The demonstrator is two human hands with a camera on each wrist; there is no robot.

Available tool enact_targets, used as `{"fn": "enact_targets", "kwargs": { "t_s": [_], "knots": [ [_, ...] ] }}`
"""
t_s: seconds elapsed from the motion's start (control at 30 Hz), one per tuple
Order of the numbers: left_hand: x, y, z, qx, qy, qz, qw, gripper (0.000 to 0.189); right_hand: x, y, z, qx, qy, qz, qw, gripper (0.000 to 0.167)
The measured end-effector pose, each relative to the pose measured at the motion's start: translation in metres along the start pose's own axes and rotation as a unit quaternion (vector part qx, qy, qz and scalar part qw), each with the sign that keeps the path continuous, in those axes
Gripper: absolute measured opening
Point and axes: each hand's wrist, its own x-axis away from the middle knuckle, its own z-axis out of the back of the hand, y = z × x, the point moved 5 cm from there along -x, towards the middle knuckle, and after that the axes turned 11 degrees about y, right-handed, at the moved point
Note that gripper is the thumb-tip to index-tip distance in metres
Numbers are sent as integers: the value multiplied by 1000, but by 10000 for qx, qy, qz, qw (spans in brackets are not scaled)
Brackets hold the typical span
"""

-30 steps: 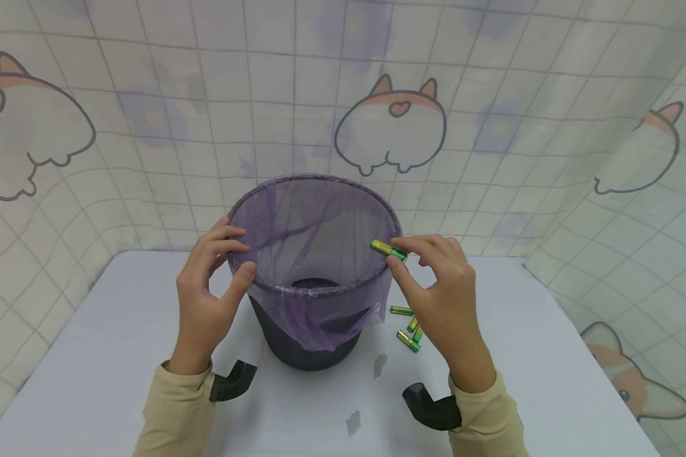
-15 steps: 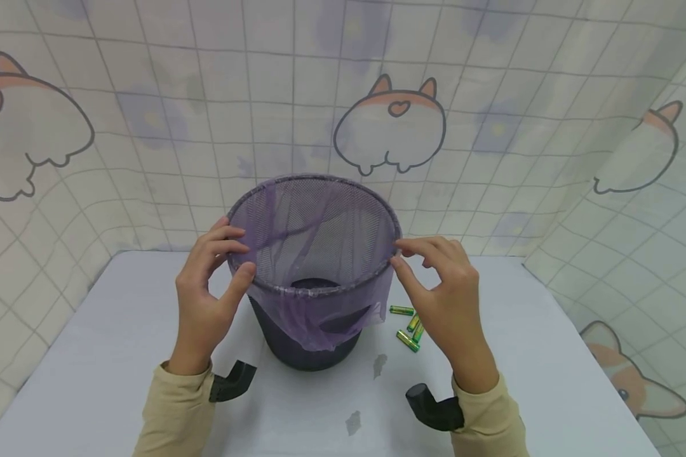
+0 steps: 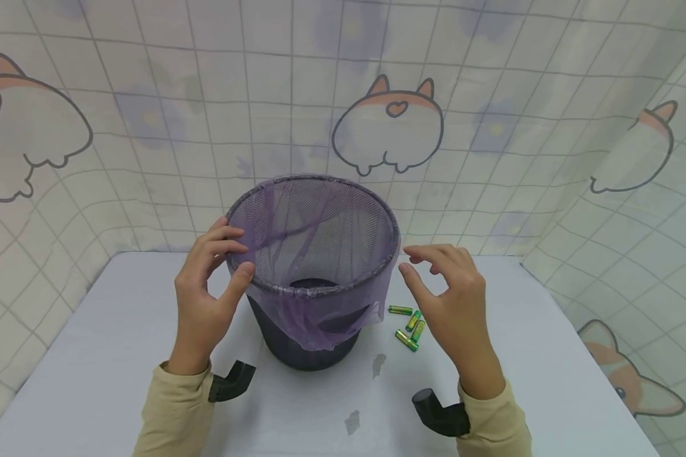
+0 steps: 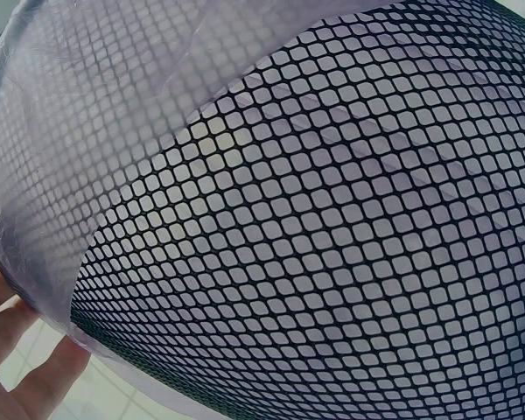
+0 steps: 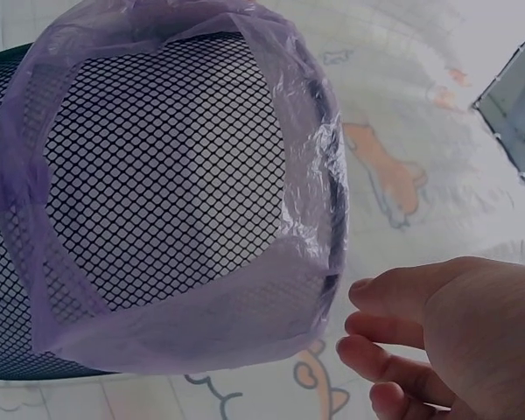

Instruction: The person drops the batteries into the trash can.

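Observation:
A black mesh wastebasket (image 3: 309,355) stands upright on the table. Its purple plastic liner (image 3: 320,317) is folded out over the rim and hangs down the outside. My left hand (image 3: 208,298) holds the rim at the left, fingers hooked over it and the thumb lying at the near edge. In the left wrist view, fingertips (image 4: 57,372) show at the liner's edge. Just right of the rim hovers my right hand (image 3: 448,298), thumb and fingertips apart with nothing between them. Several green-and-yellow batteries (image 3: 406,341) lie on the table between the wastebasket and my right hand.
The white table (image 3: 120,355) has two grey patches (image 3: 352,422) in front of the wastebasket. A tiled-pattern sheet (image 3: 491,209) with cartoon corgis rises behind and at both sides. Black camera mounts (image 3: 443,416) jut from both wrists.
A battery pinched in my right hand at the rim one second ago has left the fingers. The right hand has drawn back rightward and its fingertips have parted. The left hand keeps its place.

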Motion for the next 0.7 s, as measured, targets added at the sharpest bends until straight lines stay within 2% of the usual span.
{"fn": "enact_targets", "kwargs": {
  "t_s": [0.7],
  "knots": [
    [0, 0, 0, -5, 12, 10, 10000, 19, 12, 18, 8, 229, 8, -184, 9996, 26]
  ]
}}
